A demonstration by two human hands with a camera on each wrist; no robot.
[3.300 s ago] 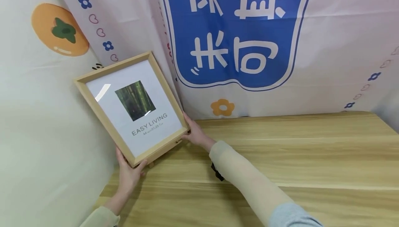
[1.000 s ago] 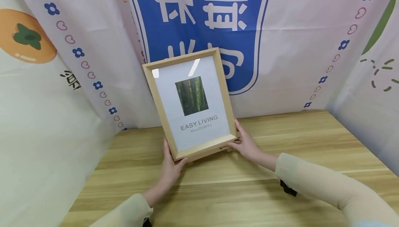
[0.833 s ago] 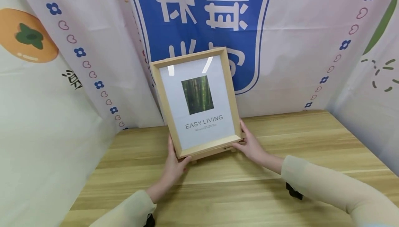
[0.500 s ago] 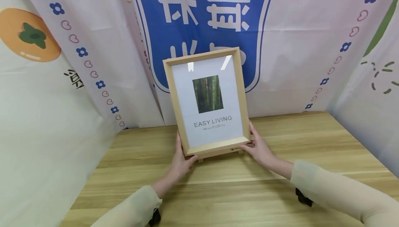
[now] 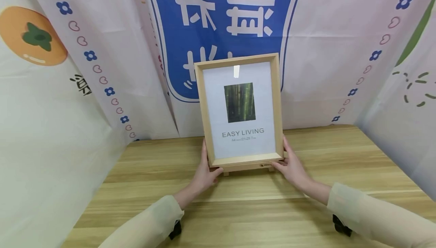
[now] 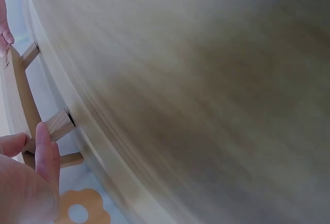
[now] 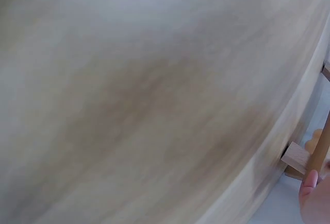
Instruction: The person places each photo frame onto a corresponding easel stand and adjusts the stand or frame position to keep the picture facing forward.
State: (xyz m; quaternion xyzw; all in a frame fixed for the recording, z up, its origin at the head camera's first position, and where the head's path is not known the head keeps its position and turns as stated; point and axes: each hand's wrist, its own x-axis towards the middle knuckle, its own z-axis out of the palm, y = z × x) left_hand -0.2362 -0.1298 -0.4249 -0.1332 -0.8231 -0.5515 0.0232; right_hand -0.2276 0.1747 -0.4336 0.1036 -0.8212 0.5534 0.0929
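A light wood picture frame (image 5: 240,108) with a bamboo photo and "EASY LIVING" on its white sheet leans, facing me, on a small wooden easel (image 5: 246,166). Only the easel's front ledge and feet show in the head view. My left hand (image 5: 203,176) grips the lower left corner, thumb in front at the ledge. At the lower right corner, my right hand (image 5: 293,169) holds on the same way. In the left wrist view, thumb and fingers pinch the ledge's end beside a foot (image 6: 61,125). An easel foot (image 7: 296,157) stands on the tabletop in the right wrist view.
The wood-grain table (image 5: 245,217) runs below and around the easel. A printed cloth (image 5: 316,77) hangs close behind the frame, along the table's back edge. More white cloth (image 5: 44,134) closes off the left side, and another cloth (image 5: 402,138) the right.
Both hands have carried the frame and easel from the left corner rightward to mid-table. Strongly slanted before, the frame now stands nearly straight. The view has swung right too.
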